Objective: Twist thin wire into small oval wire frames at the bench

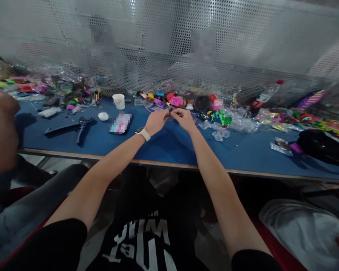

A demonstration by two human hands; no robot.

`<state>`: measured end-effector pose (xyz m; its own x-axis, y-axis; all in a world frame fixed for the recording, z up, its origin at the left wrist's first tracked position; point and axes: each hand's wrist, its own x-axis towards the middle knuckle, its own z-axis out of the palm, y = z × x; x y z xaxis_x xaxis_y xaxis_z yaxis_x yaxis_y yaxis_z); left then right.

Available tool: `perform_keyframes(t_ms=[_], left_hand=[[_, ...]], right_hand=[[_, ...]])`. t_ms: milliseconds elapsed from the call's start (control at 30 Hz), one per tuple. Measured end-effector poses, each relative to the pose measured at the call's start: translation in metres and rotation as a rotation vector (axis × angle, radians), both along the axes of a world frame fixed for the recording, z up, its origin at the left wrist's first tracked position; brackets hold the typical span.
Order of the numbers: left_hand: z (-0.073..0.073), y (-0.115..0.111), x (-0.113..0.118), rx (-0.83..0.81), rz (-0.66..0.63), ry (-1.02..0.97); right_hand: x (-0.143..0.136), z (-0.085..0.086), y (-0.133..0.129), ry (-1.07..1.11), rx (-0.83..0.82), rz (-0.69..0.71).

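Note:
Both my hands are brought close together above the far middle of the blue table (169,145). My left hand (157,121), with a pale-strapped watch (142,133) on its wrist, has its fingers closed in a pinch. Facing it, my right hand (184,117) is pinched shut too. Whatever sits between the fingertips is small and dark, and I cannot make out its kind. Just behind the hands lie a pink smiling toy (176,101) and other small coloured pieces. To the right of my right hand are a green sequined item (222,118) and clear plastic pieces (219,134).
Left of my hands are a phone (120,123), a white paper cup (118,101), a white rounded object (103,116) and a dark blue cutter-like tool (70,128). A bottle (267,97) leans at the right. A co-worker's hand (2,103) shows at far left.

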<state>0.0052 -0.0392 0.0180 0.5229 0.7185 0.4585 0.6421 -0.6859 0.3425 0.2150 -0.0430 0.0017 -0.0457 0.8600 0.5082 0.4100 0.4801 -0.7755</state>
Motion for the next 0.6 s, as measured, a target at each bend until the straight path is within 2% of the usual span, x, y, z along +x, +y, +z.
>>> perform_keyframes(t_ms=[133, 233, 433, 600], left_hand=[[-0.003, -0.002, 0.001, 0.040, -0.024, 0.001], [-0.006, 0.000, 0.002, 0.023, -0.050, -0.026], [-0.010, 0.014, 0.001, -0.088, -0.092, -0.264], [-0.011, 0.015, -0.002, -0.175, -0.187, -0.329]], right_hand=[[0.000, -0.006, 0.010, 0.164, -0.122, 0.022], [-0.001, -0.010, 0.014, 0.185, -0.142, 0.035], [0.000, -0.004, -0.001, -0.062, 0.177, -0.011], [0.004, 0.001, -0.008, -0.271, 0.322, -0.035]])
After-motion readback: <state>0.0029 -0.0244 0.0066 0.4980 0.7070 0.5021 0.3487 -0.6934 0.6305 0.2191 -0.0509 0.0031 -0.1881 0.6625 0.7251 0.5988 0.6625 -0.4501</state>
